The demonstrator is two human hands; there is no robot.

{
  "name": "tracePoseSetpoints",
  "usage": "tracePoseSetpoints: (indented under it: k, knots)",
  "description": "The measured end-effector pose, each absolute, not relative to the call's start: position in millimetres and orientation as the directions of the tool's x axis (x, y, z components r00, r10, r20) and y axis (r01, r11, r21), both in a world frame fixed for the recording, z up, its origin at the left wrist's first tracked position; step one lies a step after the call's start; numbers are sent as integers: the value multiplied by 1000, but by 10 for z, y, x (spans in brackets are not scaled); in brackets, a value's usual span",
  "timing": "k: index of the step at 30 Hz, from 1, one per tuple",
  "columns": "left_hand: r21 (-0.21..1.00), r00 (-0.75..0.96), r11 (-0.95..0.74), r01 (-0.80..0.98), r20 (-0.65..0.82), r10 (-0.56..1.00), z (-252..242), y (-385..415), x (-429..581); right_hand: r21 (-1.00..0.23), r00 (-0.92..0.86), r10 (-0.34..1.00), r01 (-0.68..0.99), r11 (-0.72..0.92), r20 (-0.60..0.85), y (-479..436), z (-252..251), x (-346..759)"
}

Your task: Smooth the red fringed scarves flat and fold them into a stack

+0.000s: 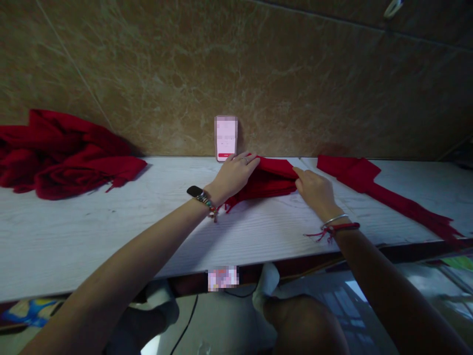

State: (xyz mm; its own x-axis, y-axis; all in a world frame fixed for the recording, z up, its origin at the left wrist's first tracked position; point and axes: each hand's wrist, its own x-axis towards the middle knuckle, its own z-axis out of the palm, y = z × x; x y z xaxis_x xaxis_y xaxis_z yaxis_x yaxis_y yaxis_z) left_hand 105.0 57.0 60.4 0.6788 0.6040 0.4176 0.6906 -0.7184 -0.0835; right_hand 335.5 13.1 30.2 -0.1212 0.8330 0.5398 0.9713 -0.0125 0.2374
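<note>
A red fringed scarf [273, 180] lies folded in layers on the white wood-grain surface, between my two hands. My left hand [238, 172] rests over its left end with the fingers stretched out on the cloth; the palm side is hidden. At the right end, my right hand [316, 190] pinches the folded edge between thumb and fingers. A few fringe strands stick out below my left wrist.
To the left lies a heaped pile of red scarves [70, 153]. Another red scarf [354, 175] stretches on the right, its fringed end over the front edge. A lit phone [226, 138] leans against the brown marbled wall [166, 74].
</note>
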Motion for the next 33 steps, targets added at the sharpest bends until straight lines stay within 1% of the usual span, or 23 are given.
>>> tracePoseSetpoints:
  k: [2,4,6,10,13,16,19,21,24,27,31,33]
  knots:
    - [-99,685,-715,692,402,607,587,512,1051,237,-119,833,971,-14,541,150,306,3337]
    - [-113,714,-723,682,318,624,488,481,1054,252,-123,862,968,-5,492,155,289,3327]
    - [-103,728,-731,674,257,635,364,491,1037,265,-119,890,964,-1,440,140,267,3328]
    - [-73,769,-785,615,279,576,238,580,936,256,-114,891,967,-3,440,74,269,3343]
    - [-58,769,-797,601,313,557,230,621,851,193,-106,854,981,6,510,41,279,3342]
    - [-42,775,-801,597,290,562,199,605,805,99,-125,804,992,82,581,43,229,3344]
    - [-32,776,-794,607,238,584,181,549,813,51,-189,820,980,192,541,76,128,3381]
    - [-25,766,-783,622,226,601,218,509,857,13,-207,844,973,231,495,110,69,3424]
    - [-24,762,-781,624,241,602,340,475,998,-63,-183,867,969,238,463,180,39,3491]
    - [3,725,-751,660,260,638,450,495,1209,-131,-139,873,966,224,467,267,81,3536]
    - [41,673,-682,730,128,728,433,568,1445,-163,-117,866,961,221,487,362,123,3556]
    - [44,667,-673,738,105,738,366,602,1491,-160,-129,871,960,229,473,383,95,3548]
